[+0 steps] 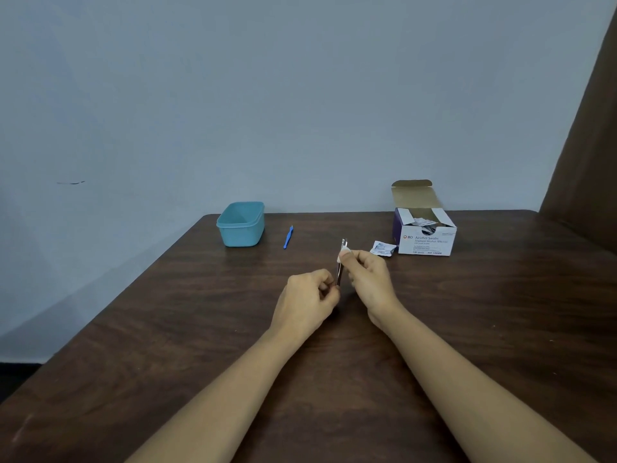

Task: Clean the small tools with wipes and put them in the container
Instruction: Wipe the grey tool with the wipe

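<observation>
I see my left hand [309, 295] pinching the near end of the tweezers [339, 275] and my right hand [367, 275] pinching a wipe [344, 252] round their far end. The container [241, 225] sits at the far edge of the table [150, 345], with a blue tool [288, 237] just beside it.

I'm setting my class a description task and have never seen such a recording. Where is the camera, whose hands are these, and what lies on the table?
There is no machine here: a person works with bare hands, and the single camera sits on their head, looking forward and down. The left hand pinches the lower end of a thin metal tool. The right hand pinches a white wipe around its upper part. On the brown table lie a teal container, a blue tool, a torn sachet and an open box of alcohol swabs.
</observation>
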Demonstrator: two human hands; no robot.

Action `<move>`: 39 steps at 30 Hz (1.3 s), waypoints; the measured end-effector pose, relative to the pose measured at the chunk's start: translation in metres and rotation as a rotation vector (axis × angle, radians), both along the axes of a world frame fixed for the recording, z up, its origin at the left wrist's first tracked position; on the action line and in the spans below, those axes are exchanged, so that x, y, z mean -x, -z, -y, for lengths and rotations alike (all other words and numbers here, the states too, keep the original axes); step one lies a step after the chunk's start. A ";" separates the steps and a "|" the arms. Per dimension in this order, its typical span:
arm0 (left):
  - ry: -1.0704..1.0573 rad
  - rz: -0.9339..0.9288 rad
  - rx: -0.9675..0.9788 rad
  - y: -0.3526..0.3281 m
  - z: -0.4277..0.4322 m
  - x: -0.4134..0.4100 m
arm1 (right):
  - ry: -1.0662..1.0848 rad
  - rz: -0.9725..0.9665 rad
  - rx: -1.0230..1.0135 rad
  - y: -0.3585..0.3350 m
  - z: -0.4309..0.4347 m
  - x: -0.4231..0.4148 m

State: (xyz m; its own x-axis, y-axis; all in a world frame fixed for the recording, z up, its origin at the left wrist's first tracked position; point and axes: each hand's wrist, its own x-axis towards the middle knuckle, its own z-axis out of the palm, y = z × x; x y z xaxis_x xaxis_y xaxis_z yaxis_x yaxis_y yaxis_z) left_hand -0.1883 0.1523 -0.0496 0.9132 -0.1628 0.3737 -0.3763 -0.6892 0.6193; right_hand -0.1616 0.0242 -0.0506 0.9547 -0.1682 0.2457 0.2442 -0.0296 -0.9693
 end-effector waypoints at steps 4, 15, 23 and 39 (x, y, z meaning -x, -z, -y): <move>0.034 -0.026 0.128 0.000 -0.001 0.001 | -0.072 -0.044 -0.091 -0.005 0.005 0.001; 0.090 -0.134 0.443 -0.003 -0.006 0.000 | -0.180 -0.058 -0.141 -0.007 0.009 0.004; 0.047 -0.085 0.435 -0.003 -0.005 -0.001 | -0.211 -0.039 -0.059 -0.007 0.007 0.007; 0.060 -0.111 0.405 -0.004 -0.006 -0.003 | -0.072 -0.122 -0.446 -0.012 0.009 0.003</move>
State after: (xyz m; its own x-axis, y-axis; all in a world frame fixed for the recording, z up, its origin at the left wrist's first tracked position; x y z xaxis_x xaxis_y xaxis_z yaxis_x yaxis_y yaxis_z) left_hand -0.1857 0.1583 -0.0453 0.9450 -0.0771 0.3179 -0.3237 -0.3608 0.8747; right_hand -0.1647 0.0154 -0.0384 0.9851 -0.1643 0.0501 0.1143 0.4092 -0.9053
